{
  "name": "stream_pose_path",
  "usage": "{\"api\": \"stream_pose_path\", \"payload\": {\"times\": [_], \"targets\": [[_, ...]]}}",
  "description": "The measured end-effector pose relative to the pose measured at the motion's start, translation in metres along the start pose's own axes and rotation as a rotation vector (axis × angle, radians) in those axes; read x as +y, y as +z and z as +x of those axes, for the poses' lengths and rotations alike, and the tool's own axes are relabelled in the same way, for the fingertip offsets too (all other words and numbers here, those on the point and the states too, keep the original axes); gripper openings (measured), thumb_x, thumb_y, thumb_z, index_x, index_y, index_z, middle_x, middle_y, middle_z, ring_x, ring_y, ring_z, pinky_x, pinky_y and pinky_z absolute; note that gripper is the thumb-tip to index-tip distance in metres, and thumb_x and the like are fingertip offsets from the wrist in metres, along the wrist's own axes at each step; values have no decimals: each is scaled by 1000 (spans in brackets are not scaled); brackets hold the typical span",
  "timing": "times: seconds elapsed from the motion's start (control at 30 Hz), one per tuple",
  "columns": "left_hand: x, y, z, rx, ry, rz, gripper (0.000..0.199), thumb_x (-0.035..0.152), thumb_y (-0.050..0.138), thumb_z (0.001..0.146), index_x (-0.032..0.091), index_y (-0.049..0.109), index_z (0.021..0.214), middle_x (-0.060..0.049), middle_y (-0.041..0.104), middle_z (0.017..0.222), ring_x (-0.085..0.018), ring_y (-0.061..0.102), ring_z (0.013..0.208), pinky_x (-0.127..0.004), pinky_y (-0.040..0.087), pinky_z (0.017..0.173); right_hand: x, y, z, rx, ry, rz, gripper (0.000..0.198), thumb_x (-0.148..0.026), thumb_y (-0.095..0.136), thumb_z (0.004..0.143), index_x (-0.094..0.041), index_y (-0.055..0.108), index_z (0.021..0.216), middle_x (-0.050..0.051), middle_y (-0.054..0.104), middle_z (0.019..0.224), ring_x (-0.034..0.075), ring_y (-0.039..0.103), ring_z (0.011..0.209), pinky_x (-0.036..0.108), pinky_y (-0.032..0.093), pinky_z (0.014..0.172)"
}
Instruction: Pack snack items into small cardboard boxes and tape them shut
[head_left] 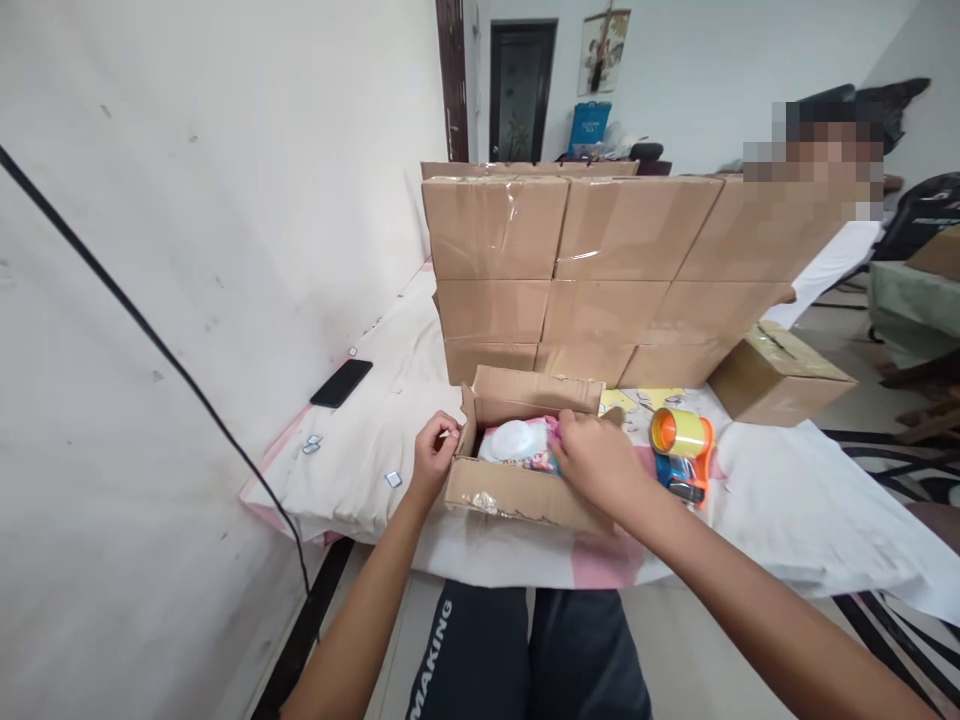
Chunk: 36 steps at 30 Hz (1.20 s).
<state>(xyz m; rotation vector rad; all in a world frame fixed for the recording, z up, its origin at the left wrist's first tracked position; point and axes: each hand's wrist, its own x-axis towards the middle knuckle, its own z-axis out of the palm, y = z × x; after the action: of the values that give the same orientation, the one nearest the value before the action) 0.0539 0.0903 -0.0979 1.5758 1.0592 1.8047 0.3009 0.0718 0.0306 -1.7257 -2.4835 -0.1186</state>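
Observation:
An open cardboard box sits on the cloth in front of me, its flaps standing outward. Inside lies a pink and white patterned pack of wet wipes with a white oval lid. My left hand is closed at the box's left end, fingers curled by the flap edge. Over the right end of the box, my right hand is closed, thumb and fingertips at the right end of the pack. Part of its grip is hidden by the hand itself.
Behind the box rises a wall of stacked taped cartons. An orange tape dispenser with a yellow roll lies right, near another carton. A black phone rests left. A person is behind the cartons.

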Motion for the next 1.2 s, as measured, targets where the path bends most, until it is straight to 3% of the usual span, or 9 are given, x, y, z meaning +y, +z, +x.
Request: {"api": "stream_pose_path", "payload": {"times": [0.1,0.2,0.37,0.5,0.6,0.77,0.9,1.0,1.2], "targets": [[1,-2,-6,84,23,-40,20,40,63,90,20,61,86,-4,60,89,-17,58,83,-27,46,72,25,-1,-15,304,-146,158,18,-24,48,97,-18,64,92,13,71,98,29,66,96,41,47,86],[-1,-4,-13,151,45,-110,38,53,35,102,27,58,116,-6,64,111,-17,65,88,-31,52,75,58,20,-31,663,-76,471,23,-31,52,98,-20,61,116,14,67,118,29,63,112,44,49,94],[-6,-9,-18,-93,83,-71,65,61,19,102,24,70,114,-12,72,118,-28,67,115,-50,49,104,86,70,-48,417,-211,705,34,-29,44,102,-30,64,129,7,69,125,28,53,129,50,45,107],[-11,-20,-18,-273,143,33,46,53,45,100,24,70,125,-14,64,138,-30,57,131,-53,41,113,85,84,-44,420,-238,731,38,-28,44,101,-31,63,134,6,71,123,30,46,135,55,42,110],[-12,-28,-20,-369,219,161,59,52,69,86,27,58,138,-17,55,147,-34,51,137,-56,40,113,79,83,-40,455,-195,798,37,-29,46,99,-29,66,131,7,72,120,30,48,132,54,42,110],[-12,-16,-22,-366,254,254,71,59,76,78,27,52,136,-19,24,165,-40,24,154,-60,37,116,68,88,-40,524,-76,970,56,-24,50,95,-28,46,151,7,74,109,27,53,126,54,37,114],[-19,3,-19,-291,215,149,49,49,66,90,30,53,133,-14,52,147,-32,40,147,-57,34,120,65,97,-33,595,17,1078,79,-29,56,89,-32,23,161,10,55,144,27,52,131,53,39,112],[-18,11,-17,-195,172,140,59,59,52,96,27,44,145,-14,57,138,-31,44,143,-55,33,121,69,97,-18,587,126,1218,96,-34,66,83,-35,11,161,10,47,152,28,48,137,50,44,108],[-3,29,-27,-5,-126,47,58,45,48,100,32,32,154,-10,50,148,-25,51,137,-42,43,115,67,81,-2,708,79,1517,49,-38,57,92,-30,49,140,4,69,104,22,68,100,44,48,101]]}}
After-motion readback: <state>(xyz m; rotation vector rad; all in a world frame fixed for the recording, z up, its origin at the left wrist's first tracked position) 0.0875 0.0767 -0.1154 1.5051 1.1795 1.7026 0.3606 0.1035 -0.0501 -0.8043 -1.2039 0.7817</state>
